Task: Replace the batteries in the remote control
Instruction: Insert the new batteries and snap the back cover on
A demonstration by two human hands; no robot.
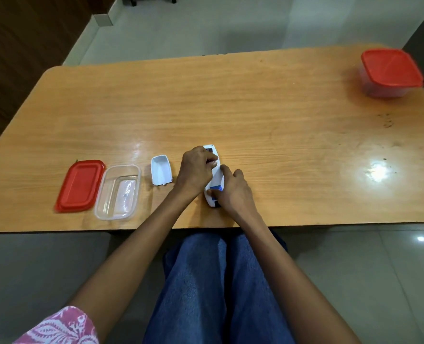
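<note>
Head view. White remote control (214,177) lies on the wooden table (255,108), near the front edge, long axis running away from the person, back side up with the battery bay uncovered. A blue battery (217,189) sits in the bay at the near end of the remote.

Left hand (197,170) rests over the far half of the remote, fingers curled down onto its body and holding it against the table. Right hand (233,192) covers the near right side; its thumb and fingertips press on the blue battery in the bay. Whether the battery is fully seated cannot be told.

Battery cover (161,170), white, lies inside-up on the table just left of the left hand, apart from the remote. Further left: a clear plastic container (117,192), open, and its red lid (80,185) touching beside it. At the far right corner stands a second container with red lid (391,72), closed.
</note>
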